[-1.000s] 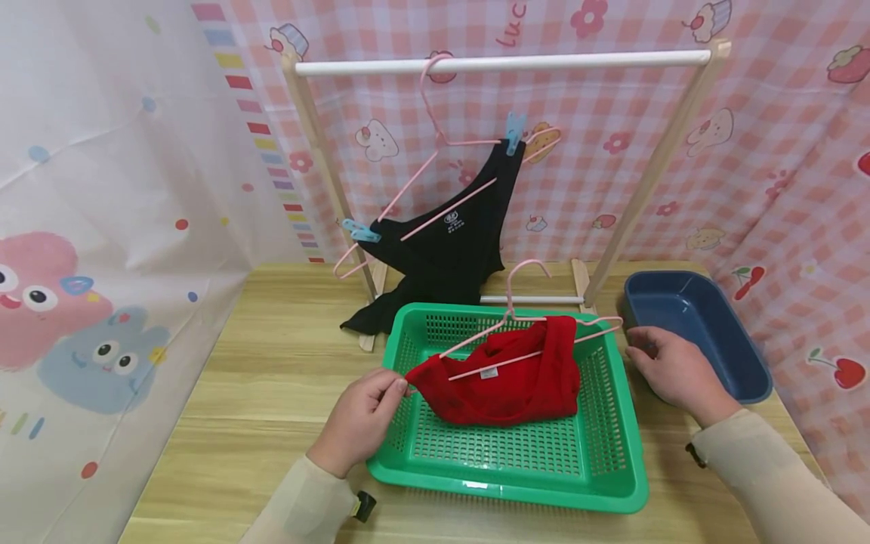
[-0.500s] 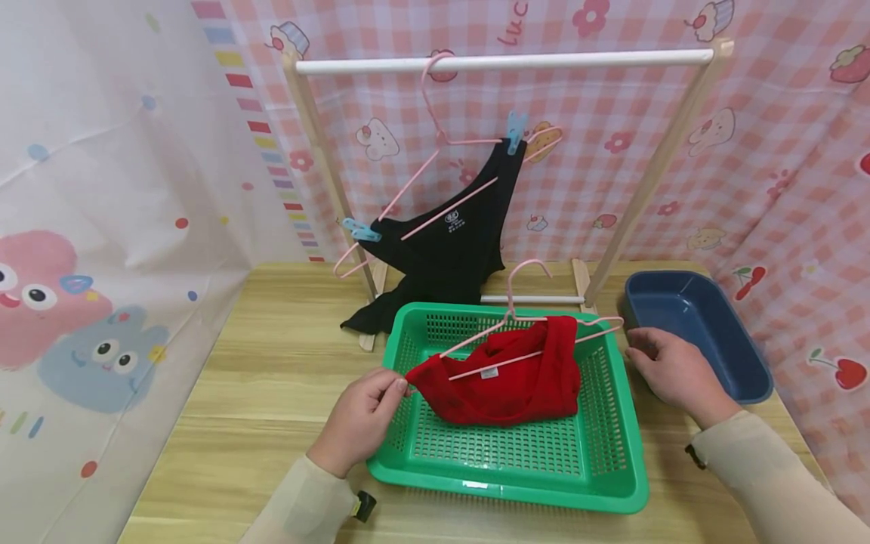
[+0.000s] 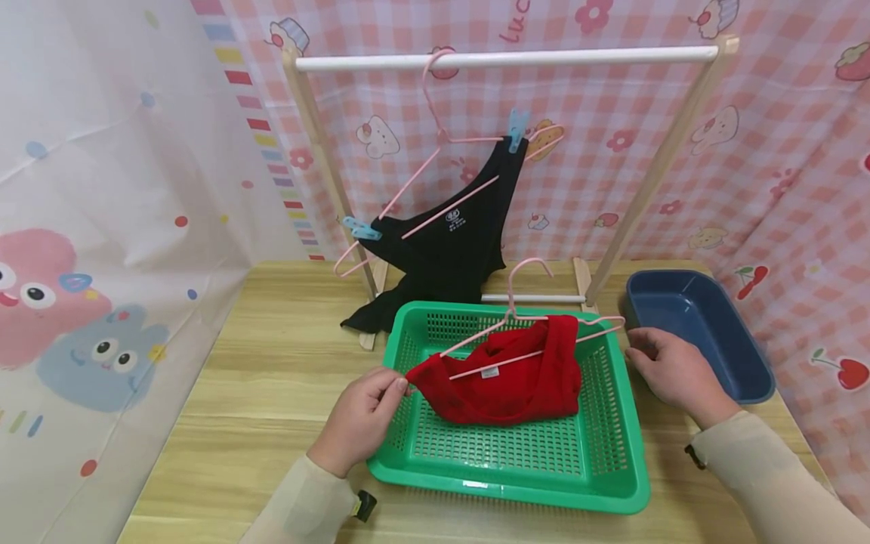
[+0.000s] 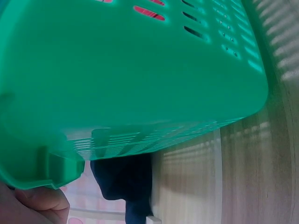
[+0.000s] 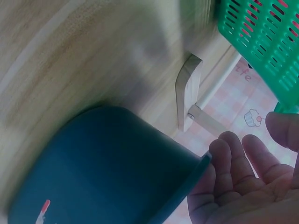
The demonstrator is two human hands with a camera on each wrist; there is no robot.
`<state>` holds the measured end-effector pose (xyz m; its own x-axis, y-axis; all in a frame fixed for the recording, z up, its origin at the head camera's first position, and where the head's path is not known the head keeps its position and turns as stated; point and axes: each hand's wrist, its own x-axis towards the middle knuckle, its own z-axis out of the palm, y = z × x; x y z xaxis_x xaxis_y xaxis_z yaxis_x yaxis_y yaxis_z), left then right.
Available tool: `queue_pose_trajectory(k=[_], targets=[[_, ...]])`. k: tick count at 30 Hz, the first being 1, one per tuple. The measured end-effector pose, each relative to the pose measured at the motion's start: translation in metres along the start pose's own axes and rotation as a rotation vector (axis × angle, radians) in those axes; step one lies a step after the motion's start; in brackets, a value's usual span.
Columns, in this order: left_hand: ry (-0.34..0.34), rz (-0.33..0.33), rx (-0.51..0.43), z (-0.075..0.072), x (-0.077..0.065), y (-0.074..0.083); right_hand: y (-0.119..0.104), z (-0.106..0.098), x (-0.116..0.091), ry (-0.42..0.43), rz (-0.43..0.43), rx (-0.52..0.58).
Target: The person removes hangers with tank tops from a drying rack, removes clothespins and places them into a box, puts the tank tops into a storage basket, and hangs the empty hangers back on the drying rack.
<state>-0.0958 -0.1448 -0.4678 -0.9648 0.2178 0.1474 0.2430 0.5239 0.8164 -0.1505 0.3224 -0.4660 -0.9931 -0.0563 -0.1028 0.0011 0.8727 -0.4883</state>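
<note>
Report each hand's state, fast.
Left hand: pinching the red garment.
Right hand: open, fingers loosely curled, holding nothing, beside the blue basin.

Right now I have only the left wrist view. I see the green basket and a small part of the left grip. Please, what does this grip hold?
Observer: In the head view, the left grip pinches a corner of the red garment.
Operator: Thank you. And the right grip, does it hold something too?
Observer: No, it is beside the blue basin and holds nothing.
Operator: I see also a dark shape beyond the green basket. What is it?
Observer: It is the black garment, clipped with two blue pegs to a pink hanger that hangs on the white rod.
</note>
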Motion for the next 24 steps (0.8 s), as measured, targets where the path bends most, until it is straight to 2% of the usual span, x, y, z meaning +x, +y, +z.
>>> queue_pose_trajectory(k=[24], targets=[[0.02, 0.002, 0.0, 0.0021, 0.0014, -0.0026, 0.0007, 0.0055, 0.0002, -0.007, -0.008, -0.001]])
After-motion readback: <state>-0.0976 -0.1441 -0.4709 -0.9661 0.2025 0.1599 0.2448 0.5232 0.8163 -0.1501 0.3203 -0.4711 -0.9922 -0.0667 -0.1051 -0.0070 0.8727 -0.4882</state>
